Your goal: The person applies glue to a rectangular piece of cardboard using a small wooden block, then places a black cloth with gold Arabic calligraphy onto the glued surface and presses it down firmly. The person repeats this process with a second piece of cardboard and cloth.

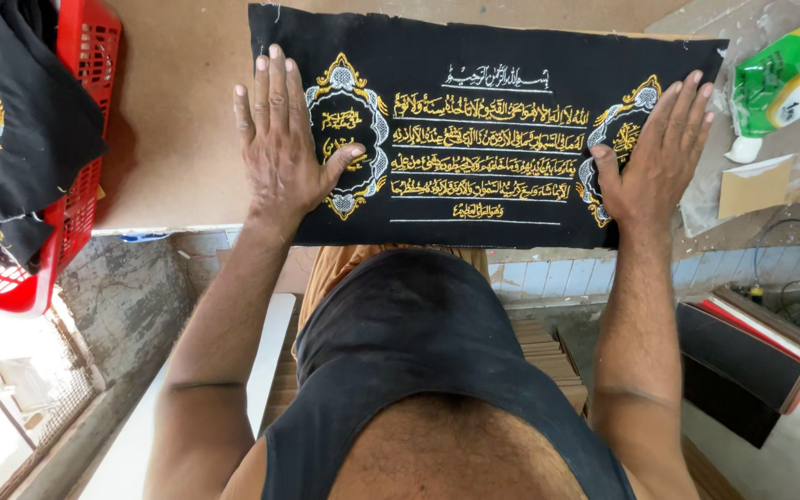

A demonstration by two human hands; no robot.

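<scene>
Cloth: we note a long black rectangular cloth panel (483, 139) embroidered in gold and silver thread, lying flat on the tan counter (173, 139) across the upper centre of the frame; its near edge reaches the counter's front edge.
Left hand: our left hand (284, 148) lies palm down on the cloth's left end, fingers held together and straight, thumb spread onto the oval gold medallion there. It grips nothing.
Right hand: our right hand (655, 153) lies palm down on the cloth's right end, fingers slightly fanned, thumb resting on the right medallion. It grips nothing either.
Upper left of frame: a red plastic slatted basket (81, 56) holds more black embroidered fabric (11, 130), draped over its rim, well apart from the cloth.
Upper right of frame: a green and white plastic packet (784, 79) lies on clear wrapping, near the right hand but not touching it.
Lower right of frame: a stack of flat dark boards (743, 366) with a red edge sits below counter level.
</scene>
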